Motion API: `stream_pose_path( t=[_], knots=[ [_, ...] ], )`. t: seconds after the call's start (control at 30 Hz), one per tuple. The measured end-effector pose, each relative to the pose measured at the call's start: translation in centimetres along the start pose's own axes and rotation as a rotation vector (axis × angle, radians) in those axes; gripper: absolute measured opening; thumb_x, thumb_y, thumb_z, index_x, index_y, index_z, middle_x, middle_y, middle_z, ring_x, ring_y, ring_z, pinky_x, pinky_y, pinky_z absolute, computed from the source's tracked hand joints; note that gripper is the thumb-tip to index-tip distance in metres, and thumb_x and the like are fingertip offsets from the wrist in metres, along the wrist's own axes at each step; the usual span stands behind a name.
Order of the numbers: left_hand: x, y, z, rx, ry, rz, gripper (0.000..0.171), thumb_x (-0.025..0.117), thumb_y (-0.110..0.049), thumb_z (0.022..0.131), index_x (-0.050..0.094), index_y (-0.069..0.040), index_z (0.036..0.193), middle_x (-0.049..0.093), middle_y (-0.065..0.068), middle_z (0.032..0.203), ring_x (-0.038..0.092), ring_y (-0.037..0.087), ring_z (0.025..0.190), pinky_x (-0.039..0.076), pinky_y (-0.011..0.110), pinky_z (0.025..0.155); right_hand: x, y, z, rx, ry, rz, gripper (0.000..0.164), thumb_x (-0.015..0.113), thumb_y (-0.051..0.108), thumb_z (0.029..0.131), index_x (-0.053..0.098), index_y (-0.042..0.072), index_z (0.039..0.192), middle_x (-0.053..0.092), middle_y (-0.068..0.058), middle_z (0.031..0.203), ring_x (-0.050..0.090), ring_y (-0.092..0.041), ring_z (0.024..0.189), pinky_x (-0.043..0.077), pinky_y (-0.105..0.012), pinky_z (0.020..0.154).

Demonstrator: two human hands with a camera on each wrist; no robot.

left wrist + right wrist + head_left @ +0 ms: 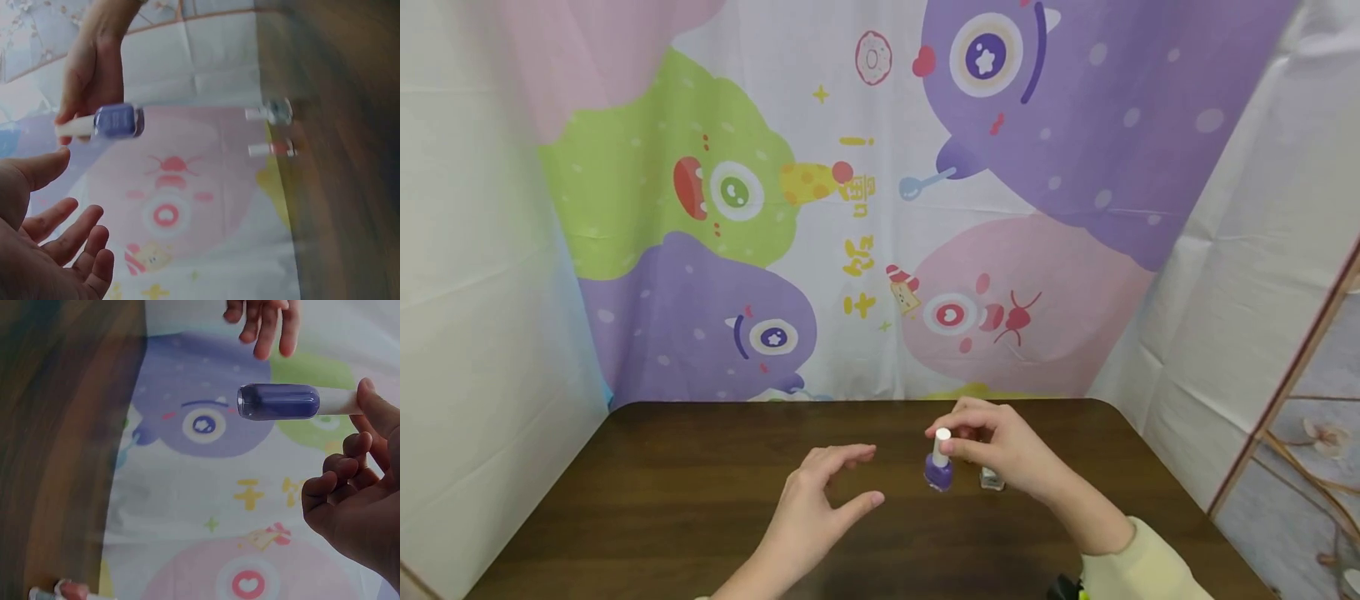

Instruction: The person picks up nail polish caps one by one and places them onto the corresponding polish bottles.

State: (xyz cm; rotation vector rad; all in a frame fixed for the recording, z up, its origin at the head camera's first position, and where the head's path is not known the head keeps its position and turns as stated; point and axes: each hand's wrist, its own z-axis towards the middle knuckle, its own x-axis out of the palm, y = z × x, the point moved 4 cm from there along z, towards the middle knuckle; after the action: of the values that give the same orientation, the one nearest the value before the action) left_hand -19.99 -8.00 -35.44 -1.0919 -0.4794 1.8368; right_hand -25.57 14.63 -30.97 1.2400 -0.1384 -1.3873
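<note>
My right hand (1011,446) pinches the white cap of a purple nail polish bottle (937,473) between thumb and fingertips. The bottle hangs upright above the table, its purple glass pointing down. My left hand (812,500) is held to the left of it, thumb and fingers spread apart with nothing between them. In the left wrist view, a clear nail polish bottle (280,112) and a red one (282,149), both white-capped, stand on the table beyond. The right hand partly hides them in the head view.
The dark wooden table (685,500) ends at a hanging curtain (880,358) printed with cartoon monsters. Pale cloth walls (482,292) close in both sides. A dark object (1063,587) shows by the right sleeve (1138,567).
</note>
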Motion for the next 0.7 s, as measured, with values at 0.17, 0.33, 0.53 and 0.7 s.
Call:
stream_pose_path(
  t=[0.17, 0.33, 0.53, 0.7],
  knots=[
    [-0.9, 1.4, -0.1, 0.034, -0.021, 0.096, 0.052, 0.084, -0.019, 0.069, 0.064, -0.025, 0.117, 0.062, -0.017, 0.113, 0.054, 0.008, 0.104, 0.048, 0.032, 0.083, -0.5, -1.7, -0.1, 0.073, -0.017, -0.008, 0.016, 0.071, 0.023, 0.084, 0.072, 0.021, 0.1, 0.057, -0.001, 0.079, 0.052, -0.012, 0.071, 0.048, -0.024, 0.059],
    [-1.9, 2.8, -0.7, 0.054, -0.02, 0.198, 0.054, 0.083, -0.024, 0.071, 0.061, -0.022, 0.12, 0.059, -0.015, 0.119, 0.048, 0.006, 0.11, 0.047, 0.036, 0.086, -0.5, -3.4, -0.2, 0.152, -0.025, 0.015, 0.018, 0.071, 0.025, 0.084, 0.072, 0.018, 0.1, 0.058, -0.005, 0.084, 0.057, -0.02, 0.072, 0.052, -0.028, 0.06],
    [-2.7, 4.2, -1.3, 0.116, -0.039, 0.321, 0.055, 0.082, -0.025, 0.072, 0.059, -0.018, 0.121, 0.059, -0.007, 0.12, 0.048, 0.011, 0.11, 0.045, 0.039, 0.086, -0.4, -5.1, -0.3, 0.212, -0.089, 0.005, 0.016, 0.069, 0.016, 0.085, 0.072, 0.012, 0.1, 0.057, -0.006, 0.082, 0.059, -0.031, 0.069, 0.052, -0.028, 0.057],
    [-3.0, 5.5, -1.8, 0.136, -0.051, 0.395, 0.056, 0.083, -0.023, 0.071, 0.059, -0.014, 0.122, 0.06, 0.0, 0.118, 0.049, 0.018, 0.109, 0.042, 0.043, 0.084, -0.1, -6.0, -0.5, 0.193, -0.14, 0.012, 0.017, 0.067, 0.006, 0.086, 0.07, 0.002, 0.102, 0.055, -0.011, 0.077, 0.057, -0.035, 0.068, 0.054, -0.029, 0.06]
  ],
)
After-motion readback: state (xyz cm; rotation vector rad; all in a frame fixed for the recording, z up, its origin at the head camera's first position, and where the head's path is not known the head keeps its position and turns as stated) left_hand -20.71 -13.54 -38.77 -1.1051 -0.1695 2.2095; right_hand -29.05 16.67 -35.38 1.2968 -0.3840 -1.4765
